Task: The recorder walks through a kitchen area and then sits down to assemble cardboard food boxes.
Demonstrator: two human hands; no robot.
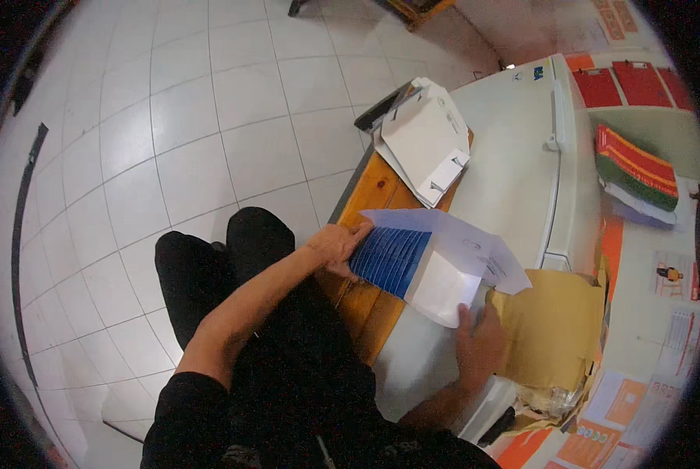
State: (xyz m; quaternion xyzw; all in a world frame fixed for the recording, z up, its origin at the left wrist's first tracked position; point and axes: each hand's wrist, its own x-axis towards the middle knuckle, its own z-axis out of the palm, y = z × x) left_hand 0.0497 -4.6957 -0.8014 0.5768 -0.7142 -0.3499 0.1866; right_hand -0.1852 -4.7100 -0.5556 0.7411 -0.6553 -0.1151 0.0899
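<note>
A partly folded carton (447, 285), white with a blue striped panel (393, 258), lies across the wooden bench and the pale surface beside it. My left hand (340, 246) grips its striped left end, fingers curled around the edge. At the carton's near right corner is my right hand (479, 340). Its thumb touches the white flap, and the fingers stand apart from the thumb with nothing visible between them. Farther along the bench (369, 313) rests a stack of flat white carton blanks (424, 137).
A white fridge-like cabinet (514, 148) lies along the right of the bench. An open brown cardboard box (553, 328) stands right of my right hand. Folded striped cloths (639, 172) and posted sheets (600, 414) are farther right. Tiled floor (186, 141) spreads to the left.
</note>
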